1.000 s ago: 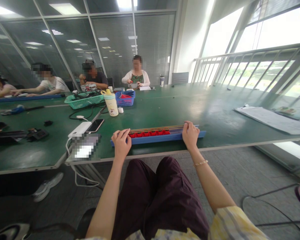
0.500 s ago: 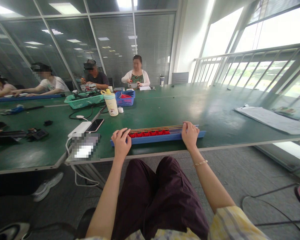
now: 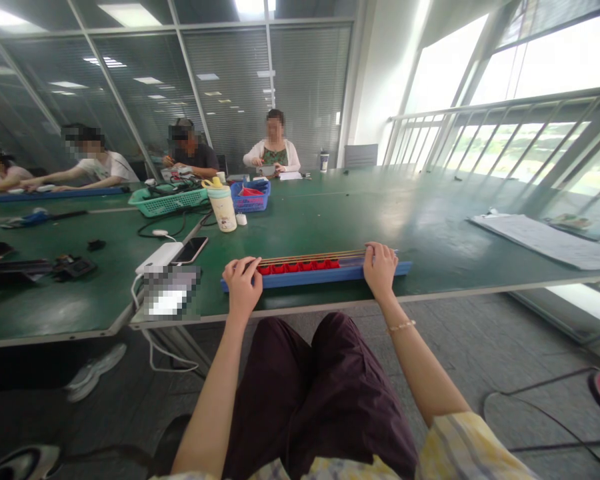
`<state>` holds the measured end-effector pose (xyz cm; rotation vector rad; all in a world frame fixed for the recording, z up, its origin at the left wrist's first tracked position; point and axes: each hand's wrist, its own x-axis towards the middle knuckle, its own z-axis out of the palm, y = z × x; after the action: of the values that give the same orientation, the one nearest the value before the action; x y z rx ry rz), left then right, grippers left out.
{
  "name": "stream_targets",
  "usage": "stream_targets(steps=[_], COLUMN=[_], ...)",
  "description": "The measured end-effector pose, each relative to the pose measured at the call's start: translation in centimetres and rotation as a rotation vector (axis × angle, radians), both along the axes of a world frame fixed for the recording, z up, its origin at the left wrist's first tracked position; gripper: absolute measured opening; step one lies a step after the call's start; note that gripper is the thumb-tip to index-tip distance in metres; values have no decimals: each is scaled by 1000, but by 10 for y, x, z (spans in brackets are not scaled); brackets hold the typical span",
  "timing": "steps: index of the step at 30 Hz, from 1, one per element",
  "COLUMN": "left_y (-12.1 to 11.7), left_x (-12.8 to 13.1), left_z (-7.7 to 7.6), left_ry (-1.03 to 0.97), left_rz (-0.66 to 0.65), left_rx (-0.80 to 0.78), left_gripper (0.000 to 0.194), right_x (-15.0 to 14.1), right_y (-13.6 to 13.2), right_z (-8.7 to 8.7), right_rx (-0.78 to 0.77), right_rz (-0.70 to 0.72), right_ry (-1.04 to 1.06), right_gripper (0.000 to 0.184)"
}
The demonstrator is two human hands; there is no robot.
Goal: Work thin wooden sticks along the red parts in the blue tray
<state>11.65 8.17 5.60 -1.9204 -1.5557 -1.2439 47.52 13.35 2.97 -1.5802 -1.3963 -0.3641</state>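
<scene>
A long, narrow blue tray (image 3: 300,277) lies along the near edge of the table. Several red pieces (image 3: 300,265) sit in a row in its left and middle part, and thin yellowish strips (image 3: 310,257) run lengthwise along its far side. My left hand (image 3: 243,283) is curled over the tray's left end, thumb towards me. Around the right end, my right hand (image 3: 380,270) has its fingers bent over the far side. The ends of the strips meet my fingertips; whether they are pinched is hidden.
On the left are a phone (image 3: 191,251), a white power bank (image 3: 160,258) with cables and a cup (image 3: 223,208). Behind stand a green basket (image 3: 167,205) and a blue basket (image 3: 251,198). Papers (image 3: 545,240) lie at right. Several people sit across the table.
My hands and the blue tray stay in the same place. On the far left, a seated person's head has shifted slightly.
</scene>
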Motion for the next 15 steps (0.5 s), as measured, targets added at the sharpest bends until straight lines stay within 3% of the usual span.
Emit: stream_targets(steps=[15], left_y=[1], left_x=[-1], left_z=[1], left_ry=[12], left_rz=[6], left_rx=[11], left_gripper=[34], right_x=[0], right_y=[-1], right_z=[0], right_rx=[21], right_rz=[18], right_ry=[60], right_gripper=[37])
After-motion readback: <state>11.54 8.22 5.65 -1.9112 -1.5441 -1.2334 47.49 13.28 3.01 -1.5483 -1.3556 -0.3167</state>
